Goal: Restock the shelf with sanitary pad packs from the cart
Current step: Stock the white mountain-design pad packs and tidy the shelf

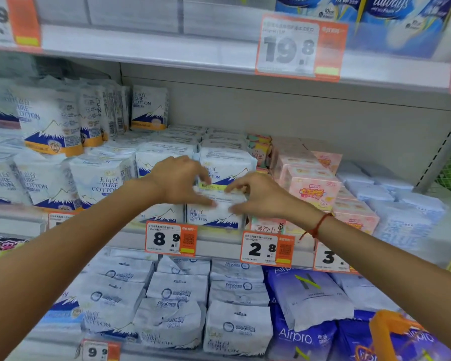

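Both hands, left point(179, 182) and right point(255, 198), grip a white pad pack point(216, 204) atop stacked packs on the shelf point(219, 246).

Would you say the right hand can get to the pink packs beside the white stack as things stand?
Probably yes: the right hand is at the white pack, the pink packs sit immediately to its right on the same shelf, and nothing lies between.

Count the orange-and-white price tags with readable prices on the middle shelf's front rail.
3. The 8.9 tag sits below the left hand, the 2.8 tag below the right hand, and a cut-off tag starting with 3 lies behind the right forearm. Others may be hidden.
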Demonstrator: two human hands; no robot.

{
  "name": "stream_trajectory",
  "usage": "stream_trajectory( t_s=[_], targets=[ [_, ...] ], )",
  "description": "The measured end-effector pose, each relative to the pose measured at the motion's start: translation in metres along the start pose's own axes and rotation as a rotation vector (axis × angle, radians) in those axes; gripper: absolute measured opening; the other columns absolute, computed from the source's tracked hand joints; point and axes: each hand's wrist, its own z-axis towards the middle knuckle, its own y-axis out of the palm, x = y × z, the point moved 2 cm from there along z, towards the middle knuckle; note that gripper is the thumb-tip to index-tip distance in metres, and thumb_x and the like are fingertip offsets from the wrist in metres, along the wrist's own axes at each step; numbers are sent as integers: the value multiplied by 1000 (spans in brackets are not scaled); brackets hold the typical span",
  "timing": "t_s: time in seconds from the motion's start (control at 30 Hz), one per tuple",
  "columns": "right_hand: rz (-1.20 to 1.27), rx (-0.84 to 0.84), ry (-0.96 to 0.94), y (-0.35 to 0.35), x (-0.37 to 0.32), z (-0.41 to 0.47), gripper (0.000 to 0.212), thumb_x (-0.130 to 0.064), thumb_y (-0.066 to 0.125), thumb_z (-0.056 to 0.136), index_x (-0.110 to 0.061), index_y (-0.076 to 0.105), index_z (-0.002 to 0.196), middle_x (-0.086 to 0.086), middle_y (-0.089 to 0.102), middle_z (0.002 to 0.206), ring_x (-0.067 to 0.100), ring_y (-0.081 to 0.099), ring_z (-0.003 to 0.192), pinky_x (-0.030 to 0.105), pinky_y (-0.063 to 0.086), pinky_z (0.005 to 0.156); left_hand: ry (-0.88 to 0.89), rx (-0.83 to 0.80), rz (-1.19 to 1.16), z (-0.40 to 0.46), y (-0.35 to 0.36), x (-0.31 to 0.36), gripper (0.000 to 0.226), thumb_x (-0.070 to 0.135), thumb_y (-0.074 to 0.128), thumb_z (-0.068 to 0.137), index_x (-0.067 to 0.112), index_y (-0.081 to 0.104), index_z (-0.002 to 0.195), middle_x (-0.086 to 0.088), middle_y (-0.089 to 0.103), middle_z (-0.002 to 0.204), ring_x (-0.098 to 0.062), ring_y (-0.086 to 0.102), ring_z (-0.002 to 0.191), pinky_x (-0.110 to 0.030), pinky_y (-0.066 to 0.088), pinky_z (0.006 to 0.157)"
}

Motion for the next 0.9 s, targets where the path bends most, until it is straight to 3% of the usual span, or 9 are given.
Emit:
stream_trajectory(
  t_s=[0.1, 0.2, 0.27, 0.33, 0.47, 0.57, 0.63, 0.8, 0.9],
  targets=[
    [312, 293, 262, -21, -1, 3, 47, -21, 62, 87, -15, 42, 129, 2, 43, 131, 21, 44, 124, 34, 34, 105, 10, 230, -44, 11, -13, 4, 54, 48, 60, 86, 26, 46, 133, -1, 47, 137, -22, 44, 126, -37, 41, 96],
    [474, 54, 413, -19, -11, 9, 62, -11, 41, 95, -11, 11, 149, 0, 33, 139, 21, 35, 132, 27, 37, 96, 7, 130, 98, 27, -7, 4, 62, 39, 51, 95, 27, 23, 149, -1, 29, 154, -23, 26, 142, -43, 29, 112],
    [516, -51, 453, -11, -18, 12, 65, -9, 34, 97, -11, -1, 152, 0, 33, 143, 19, 38, 131, 26, 41, 83, -16, 95, 143, 33, 0, -1, 55, 37, 46, 97, 28, 28, 148, 3, 35, 152, -21, 29, 141, -41, 27, 112],
    [530, -56, 428, -5, -20, 15, 66, -6, 33, 96, -11, -4, 152, 6, 26, 153, 22, 36, 134, 24, 38, 88, -22, 94, 141, 35, 3, -6, 51, 36, 46, 97, 28, 32, 146, 4, 40, 149, -20, 35, 137, -39, 28, 110],
    [435, -56, 350, -15, -7, 22, 63, -5, 38, 95, -10, 8, 151, 3, 35, 138, 21, 48, 120, 31, 45, 88, -40, 65, 80, 37, -5, -6, 56, 46, 44, 96, 26, 31, 146, 2, 34, 152, -21, 30, 139, -39, 25, 112],
    [404, 71, 127, -43, 14, 31, 55, 5, 46, 89, -4, 35, 142, 13, 46, 140, 26, 49, 123, 38, 41, 105, -42, 251, -104, 49, -28, 1, 50, 46, 43, 96, 20, 44, 139, -3, 45, 145, -25, 43, 130, -37, 35, 104],
    [261, 137, 60, -70, 34, 40, 48, 9, 44, 87, -5, 49, 133, 2, 53, 129, 17, 47, 123, 17, 33, 102, -24, 326, -194, 71, -40, 6, 38, 37, 47, 96, 22, 53, 131, -1, 53, 137, -24, 51, 121, -34, 42, 96],
    [-27, 73, 97, -107, 84, 89, 33, -12, 59, 88, -13, 63, 120, 4, 60, 125, 20, 54, 118, 18, 39, 89, -7, 150, -219, 154, -38, 21, 31, 27, 44, 98, 34, 55, 126, 7, 45, 143, -17, 41, 130, -29, 34, 105],
    [-234, 12, 100, -101, 104, 127, 33, -28, 67, 83, -22, 65, 116, -2, 55, 127, 20, 51, 119, 29, 37, 98, 12, 35, -171, 199, -22, 24, 33, 28, 47, 96, 33, 55, 128, 3, 46, 142, -18, 42, 129, -30, 36, 104]
  ],
)
